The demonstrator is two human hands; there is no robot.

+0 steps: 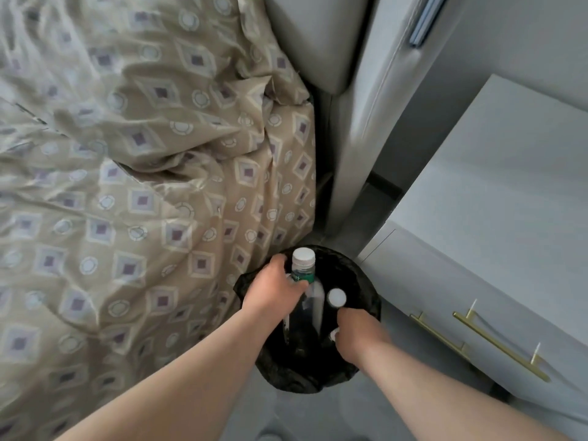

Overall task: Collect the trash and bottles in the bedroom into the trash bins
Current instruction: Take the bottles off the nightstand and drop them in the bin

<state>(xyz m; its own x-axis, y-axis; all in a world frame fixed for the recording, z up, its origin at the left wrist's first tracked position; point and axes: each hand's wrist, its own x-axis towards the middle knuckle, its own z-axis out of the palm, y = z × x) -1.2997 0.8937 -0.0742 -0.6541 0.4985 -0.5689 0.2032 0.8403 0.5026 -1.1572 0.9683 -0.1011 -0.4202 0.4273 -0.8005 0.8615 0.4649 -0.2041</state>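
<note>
A bin lined with a black bag (356,275) stands on the floor between the bed and a cabinet. My left hand (273,289) grips a clear bottle with a white cap and green label (304,265), upright over the bin's mouth. My right hand (358,332) is low inside the bin, its fingers curled round the top of something with a white cap; the body of that thing is hidden. Just in front of it a second white cap (337,297) tops another clear bottle that stands in the bin.
A bed with a rumpled beige patterned duvet (133,186) fills the left. A grey cabinet with brass handles (496,342) stands on the right, close to the bin. A padded grey headboard (321,43) rises behind. Grey floor lies below.
</note>
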